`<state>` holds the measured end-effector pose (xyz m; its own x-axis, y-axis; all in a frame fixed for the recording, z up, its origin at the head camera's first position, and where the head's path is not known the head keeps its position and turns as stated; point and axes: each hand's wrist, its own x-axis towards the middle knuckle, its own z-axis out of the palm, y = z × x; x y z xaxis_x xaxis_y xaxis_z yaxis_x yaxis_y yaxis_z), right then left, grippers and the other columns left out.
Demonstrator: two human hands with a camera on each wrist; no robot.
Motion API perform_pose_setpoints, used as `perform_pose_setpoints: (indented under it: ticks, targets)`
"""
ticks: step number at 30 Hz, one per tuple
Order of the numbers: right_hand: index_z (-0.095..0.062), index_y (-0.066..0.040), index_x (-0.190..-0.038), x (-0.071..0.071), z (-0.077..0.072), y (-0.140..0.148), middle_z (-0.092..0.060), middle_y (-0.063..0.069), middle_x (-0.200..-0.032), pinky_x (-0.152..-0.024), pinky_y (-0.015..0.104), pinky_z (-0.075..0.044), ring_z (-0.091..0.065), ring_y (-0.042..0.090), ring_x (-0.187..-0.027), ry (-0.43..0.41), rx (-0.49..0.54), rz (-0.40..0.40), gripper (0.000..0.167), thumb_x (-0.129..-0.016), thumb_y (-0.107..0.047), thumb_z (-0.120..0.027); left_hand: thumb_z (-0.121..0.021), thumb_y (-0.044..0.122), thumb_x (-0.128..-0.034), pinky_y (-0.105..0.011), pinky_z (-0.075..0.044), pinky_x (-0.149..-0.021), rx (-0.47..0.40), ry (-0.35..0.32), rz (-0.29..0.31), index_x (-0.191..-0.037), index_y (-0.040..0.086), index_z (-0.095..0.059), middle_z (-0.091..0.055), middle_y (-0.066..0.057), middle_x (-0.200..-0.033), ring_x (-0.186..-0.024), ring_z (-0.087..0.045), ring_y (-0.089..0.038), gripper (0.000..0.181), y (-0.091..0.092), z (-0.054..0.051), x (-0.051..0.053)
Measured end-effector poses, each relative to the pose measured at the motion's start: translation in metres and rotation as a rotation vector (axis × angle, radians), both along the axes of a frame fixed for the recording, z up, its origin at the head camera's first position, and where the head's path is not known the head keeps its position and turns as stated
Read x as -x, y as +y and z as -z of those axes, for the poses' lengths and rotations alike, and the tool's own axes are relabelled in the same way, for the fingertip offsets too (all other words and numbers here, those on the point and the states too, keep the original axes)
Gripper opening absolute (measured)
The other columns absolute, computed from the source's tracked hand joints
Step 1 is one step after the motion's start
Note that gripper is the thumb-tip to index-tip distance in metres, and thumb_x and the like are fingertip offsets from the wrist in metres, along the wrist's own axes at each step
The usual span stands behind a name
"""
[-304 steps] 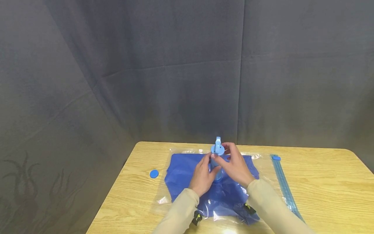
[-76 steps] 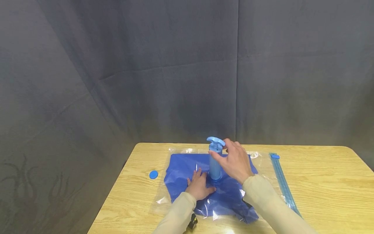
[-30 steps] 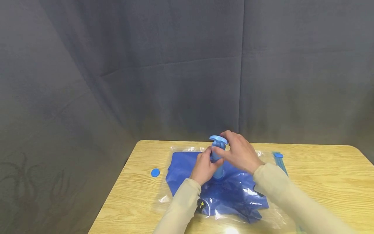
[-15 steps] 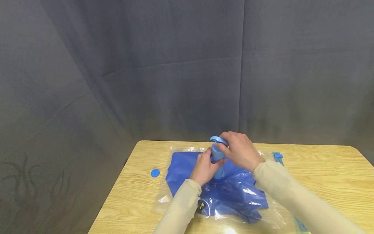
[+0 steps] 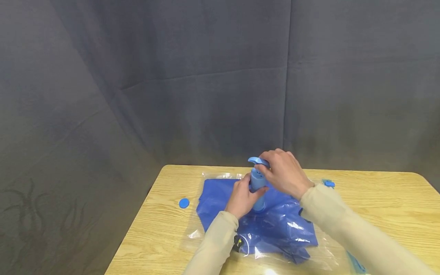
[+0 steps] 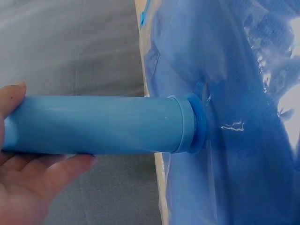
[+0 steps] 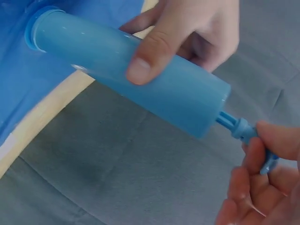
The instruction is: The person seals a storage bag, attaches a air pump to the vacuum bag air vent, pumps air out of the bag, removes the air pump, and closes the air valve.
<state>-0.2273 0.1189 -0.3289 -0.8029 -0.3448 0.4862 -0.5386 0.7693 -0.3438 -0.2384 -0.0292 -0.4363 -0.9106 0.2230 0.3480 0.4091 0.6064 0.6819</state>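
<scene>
A light blue hand pump (image 6: 108, 124) stands upright, its base against the round blue valve (image 6: 200, 123) of a clear plastic bag (image 5: 194, 233) holding blue fabric (image 5: 214, 194). My left hand (image 5: 241, 196) grips the pump's barrel near its top, thumb on one side and fingers on the other. Above it, my right hand (image 5: 285, 172) holds the pump's handle (image 5: 256, 160) between thumb and fingers. In the right wrist view a short length of rod (image 7: 227, 120) shows between barrel and handle.
A round blue cap (image 5: 184, 203) lies on the wooden table (image 5: 151, 233), left of the bag. The bag's blue slider (image 5: 329, 183) is at its right edge, partly behind my right sleeve. A grey curtain (image 5: 213, 107) hangs behind the table.
My left hand has gone from lying flat on the bag to gripping the barrel. My right hand has closed round the handle and lifted it slightly off the barrel.
</scene>
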Motion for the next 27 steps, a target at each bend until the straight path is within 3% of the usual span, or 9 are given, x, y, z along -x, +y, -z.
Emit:
perform_pose_setpoints:
  ticks: [7,17,21,27]
  targets:
    - [-0.070,-0.006,-0.093,-0.005,-0.019,0.000,-0.069,0.004,-0.080,-0.069,0.037,-0.043,-0.053,0.020,-0.075,0.165,0.098,-0.022,0.011,-0.089,-0.017,-0.069,-0.073,0.036,-0.0855,-0.035,-0.056,-0.085,-0.007,0.046,-0.014,-0.121,0.006,-0.059,-0.072,-0.012,-0.107,-0.097,-0.070,-0.023,0.048,0.002,0.000,-0.001]
    - [-0.070,0.000,-0.097,-0.007,-0.061,-0.001,-0.065,0.009,-0.075,-0.062,0.029,-0.033,-0.047,0.022,-0.070,0.515,0.349,-0.095,0.012,-0.088,-0.008,-0.069,-0.072,0.035,-0.0860,-0.038,-0.056,-0.087,-0.009,0.006,-0.016,-0.123,0.006,-0.058,-0.071,-0.013,-0.110,-0.101,-0.069,-0.024,0.049,0.005,-0.004,-0.004]
    - [-0.071,-0.001,-0.098,-0.010,-0.073,0.001,-0.066,0.009,-0.074,-0.063,0.029,-0.032,-0.047,0.022,-0.069,0.560,0.369,-0.106,0.013,-0.087,-0.008,-0.069,-0.073,0.035,-0.0859,-0.036,-0.056,-0.086,-0.002,0.006,-0.018,-0.121,0.007,-0.059,-0.071,-0.012,-0.109,-0.100,-0.069,-0.023,0.048,0.007,-0.004,-0.005]
    - [-0.071,-0.001,-0.105,-0.013,-0.080,0.005,-0.068,0.010,-0.079,-0.062,0.029,-0.033,-0.049,0.023,-0.071,0.554,0.369,-0.087,0.018,-0.088,-0.009,-0.069,-0.073,0.036,-0.0854,-0.034,-0.056,-0.085,0.003,-0.003,-0.023,-0.121,0.007,-0.060,-0.072,-0.012,-0.108,-0.098,-0.069,-0.022,0.048,0.009,-0.005,-0.006]
